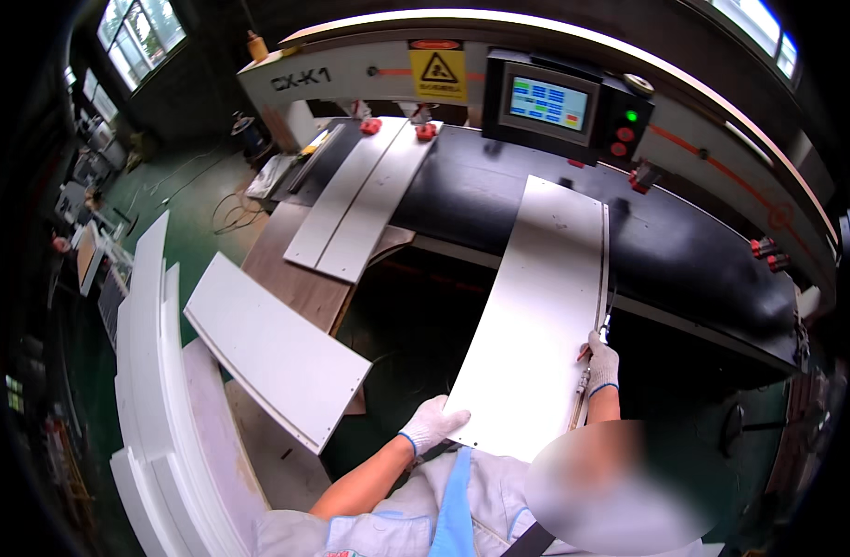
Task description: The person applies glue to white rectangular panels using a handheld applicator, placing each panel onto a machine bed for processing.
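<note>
A long white panel (529, 306) runs from the machine's black bed (462, 186) back towards my body, a groove along its right edge. My left hand (434, 423), in a pale knitted glove with a blue cuff, grips its near left corner, thumb on top and fingers partly hidden. At the right edge my gloved right hand (602, 360) is closed round a slim hand tool (584, 381) with metal fittings and a thin nozzle end pointing along the edge. Its exact kind is unclear.
Two narrow white panels (369, 200) lie side by side under red-tipped clamps (426, 132). Another white panel (276, 353) rests at the left, beside a stack of white boards (156, 408). A control screen (547, 100) and lit buttons (631, 116) face me on the machine.
</note>
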Demonstrator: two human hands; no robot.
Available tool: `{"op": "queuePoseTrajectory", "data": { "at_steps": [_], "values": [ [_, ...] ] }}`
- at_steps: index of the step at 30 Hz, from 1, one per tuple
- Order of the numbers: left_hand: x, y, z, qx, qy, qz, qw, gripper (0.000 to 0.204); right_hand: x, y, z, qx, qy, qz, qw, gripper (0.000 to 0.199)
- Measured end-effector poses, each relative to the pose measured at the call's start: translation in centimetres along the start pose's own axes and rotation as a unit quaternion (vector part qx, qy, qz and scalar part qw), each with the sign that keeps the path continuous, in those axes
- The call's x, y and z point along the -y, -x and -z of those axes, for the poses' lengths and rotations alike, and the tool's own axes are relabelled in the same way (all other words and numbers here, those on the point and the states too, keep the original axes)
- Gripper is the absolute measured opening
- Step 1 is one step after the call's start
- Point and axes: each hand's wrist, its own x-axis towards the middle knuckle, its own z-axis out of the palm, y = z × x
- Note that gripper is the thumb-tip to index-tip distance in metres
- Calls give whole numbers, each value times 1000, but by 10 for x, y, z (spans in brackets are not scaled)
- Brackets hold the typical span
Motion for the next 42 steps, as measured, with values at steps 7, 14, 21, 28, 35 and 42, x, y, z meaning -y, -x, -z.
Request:
{"op": "queuePoseTrajectory", "data": {
  "at_steps": [7,14,21,28,35,42],
  "values": [
    [124,130,30,-198,35,-35,979,49,10,113,-146,163,43,111,979,40],
    [256,206,28,-384,234,-59,891,46,-8,247,-329,423,167,166,875,44],
    [277,197,56,-501,251,-10,828,48,-62,273,-447,502,260,185,804,43],
    [234,181,142,-410,386,67,824,53,-40,277,-472,537,320,185,759,38],
    [389,272,248,-722,-97,127,673,50,-79,277,-435,507,335,214,765,35],
    [541,494,410,-748,-106,463,463,73,-105,314,-370,505,296,98,805,23]
  ]
}}
